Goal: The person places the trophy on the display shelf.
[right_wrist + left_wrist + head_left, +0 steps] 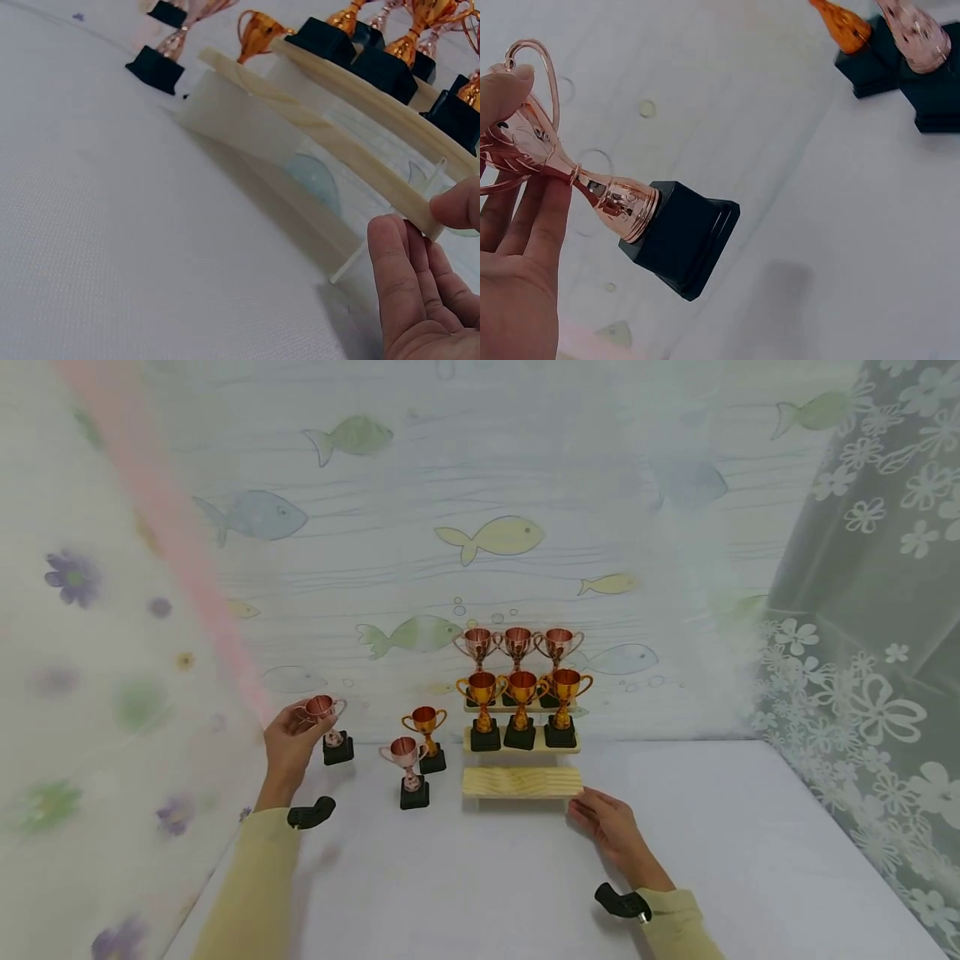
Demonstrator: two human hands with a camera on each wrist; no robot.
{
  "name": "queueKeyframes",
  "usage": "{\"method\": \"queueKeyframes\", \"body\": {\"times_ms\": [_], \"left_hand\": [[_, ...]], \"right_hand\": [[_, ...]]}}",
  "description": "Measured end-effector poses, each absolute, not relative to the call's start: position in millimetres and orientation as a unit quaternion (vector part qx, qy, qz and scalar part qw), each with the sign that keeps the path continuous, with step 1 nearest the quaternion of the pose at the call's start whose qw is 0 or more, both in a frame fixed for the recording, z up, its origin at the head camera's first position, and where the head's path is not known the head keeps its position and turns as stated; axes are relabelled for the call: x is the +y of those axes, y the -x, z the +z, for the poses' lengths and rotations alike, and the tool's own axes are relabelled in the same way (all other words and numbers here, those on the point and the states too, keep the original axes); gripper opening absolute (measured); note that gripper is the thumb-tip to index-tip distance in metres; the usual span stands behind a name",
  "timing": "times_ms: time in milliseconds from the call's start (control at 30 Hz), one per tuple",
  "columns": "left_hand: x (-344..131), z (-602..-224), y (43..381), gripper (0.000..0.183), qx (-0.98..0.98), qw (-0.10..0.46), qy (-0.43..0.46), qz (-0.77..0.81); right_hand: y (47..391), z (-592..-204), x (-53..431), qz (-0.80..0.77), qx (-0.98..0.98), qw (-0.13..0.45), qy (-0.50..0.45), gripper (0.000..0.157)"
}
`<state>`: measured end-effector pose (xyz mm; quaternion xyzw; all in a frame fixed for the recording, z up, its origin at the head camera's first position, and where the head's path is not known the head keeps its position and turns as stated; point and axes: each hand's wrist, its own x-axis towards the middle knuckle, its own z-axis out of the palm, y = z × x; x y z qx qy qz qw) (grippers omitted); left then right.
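Note:
My left hand [291, 742] holds a rose-gold trophy cup [619, 202] by its bowl, thumb on one side and fingers on the other. The cup's black base hangs free at the left of the table. On the right, my right hand [611, 827] pinches the front right end of the bottom step of a wooden stepped stand [522, 782], thumb above and fingers below. Between the left hand and the stand, a gold trophy [425, 721] and another rose-gold trophy [405, 753] stand upright on the table.
Three gold trophies [521, 693] occupy the stand's middle step. Behind them, three rose-gold trophies [517, 643] line the top step. The white table [480, 877] meets a fish-patterned backdrop [525, 468]. A flowered sheet hangs at the left, and a lace curtain [885, 718] at the right.

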<state>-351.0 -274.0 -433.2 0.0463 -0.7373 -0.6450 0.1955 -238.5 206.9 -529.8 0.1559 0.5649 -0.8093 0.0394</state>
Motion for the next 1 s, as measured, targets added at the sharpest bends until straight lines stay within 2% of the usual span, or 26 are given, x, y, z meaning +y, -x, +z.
{"method": "queueKeyframes", "body": {"times_ms": [267,400,733,1000], "left_hand": [[-268,-399,338,0.046,-0.670,0.275,0.020,-0.689],[-258,-377,326,0.046,-0.643,0.289,0.077,-0.705],[-213,-333,295,0.044,-0.617,0.253,0.194,-0.720],[-152,-341,285,0.045,-0.662,0.208,0.223,-0.685]], "right_hand": [[240,-532,209,-0.806,0.568,0.037,-0.161,0.053],[239,-532,208,-0.811,0.560,0.041,-0.161,0.055],[240,-530,207,-0.808,0.565,0.038,-0.162,0.054],[238,-529,207,-0.810,0.565,0.040,-0.154,0.052]]}}
